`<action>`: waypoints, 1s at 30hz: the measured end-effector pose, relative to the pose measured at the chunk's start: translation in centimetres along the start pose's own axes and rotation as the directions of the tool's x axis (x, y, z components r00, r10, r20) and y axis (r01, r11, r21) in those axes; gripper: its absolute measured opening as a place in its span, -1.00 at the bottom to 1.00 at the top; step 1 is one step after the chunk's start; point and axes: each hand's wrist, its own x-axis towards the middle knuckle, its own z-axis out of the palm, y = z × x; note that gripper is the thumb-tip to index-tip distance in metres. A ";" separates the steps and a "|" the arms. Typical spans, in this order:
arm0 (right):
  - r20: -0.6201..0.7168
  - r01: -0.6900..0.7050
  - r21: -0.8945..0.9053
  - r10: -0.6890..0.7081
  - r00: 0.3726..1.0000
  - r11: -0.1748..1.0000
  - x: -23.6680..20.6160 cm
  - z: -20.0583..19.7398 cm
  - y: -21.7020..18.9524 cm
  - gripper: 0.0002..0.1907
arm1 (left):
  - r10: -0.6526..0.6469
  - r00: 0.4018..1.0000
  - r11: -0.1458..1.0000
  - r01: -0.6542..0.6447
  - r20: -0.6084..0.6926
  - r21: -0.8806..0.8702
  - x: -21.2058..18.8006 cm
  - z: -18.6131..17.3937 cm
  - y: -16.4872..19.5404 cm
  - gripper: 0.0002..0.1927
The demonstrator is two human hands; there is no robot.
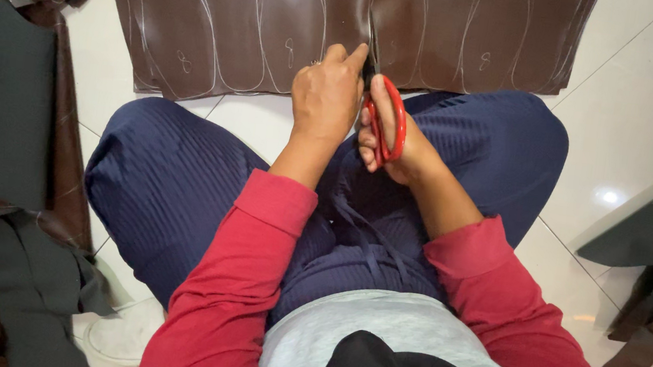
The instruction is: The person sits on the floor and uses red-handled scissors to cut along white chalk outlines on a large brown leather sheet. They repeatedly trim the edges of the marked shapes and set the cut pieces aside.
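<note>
left hand [325, 96] bends forward, fingers pinching the smooth brown leather sheet [264, 18]; right hand [390, 141] fingers curl through red-handled scissors [382, 103], blades biting the chalk-lined edge.

Red-handled scissors [384, 116], brown white-outlined leather sheet [264, 18]
</note>
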 end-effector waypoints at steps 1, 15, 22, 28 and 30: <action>0.009 0.006 0.008 -0.006 1.000 1.000 0.0 0.0 -0.1 -0.36 | 0.001 1.000 1.000 -0.001 -0.004 -0.006 0.0 -0.1 0.0 -0.58; -0.008 0.059 0.008 -0.059 0.998 0.998 -0.7 0.6 -0.3 -0.38 | -0.013 1.000 1.000 0.013 0.025 -0.004 0.1 -0.4 -0.1 -0.57; -0.039 0.070 -0.022 -0.071 0.997 0.997 -0.7 1.0 -0.2 -0.39 | -0.044 0.999 0.999 0.044 0.005 -0.008 0.0 -0.3 -0.1 -0.57; -0.017 0.090 0.002 -0.089 0.996 0.996 -0.3 0.8 -0.4 -0.39 | -0.055 0.998 0.997 0.056 0.020 -0.045 0.3 -0.6 -0.2 -0.57; 0.031 0.123 0.017 -0.123 0.992 0.992 0.0 0.6 -0.8 -0.39 | -0.052 0.998 0.998 0.054 0.039 -0.046 0.4 -0.9 -0.2 -0.57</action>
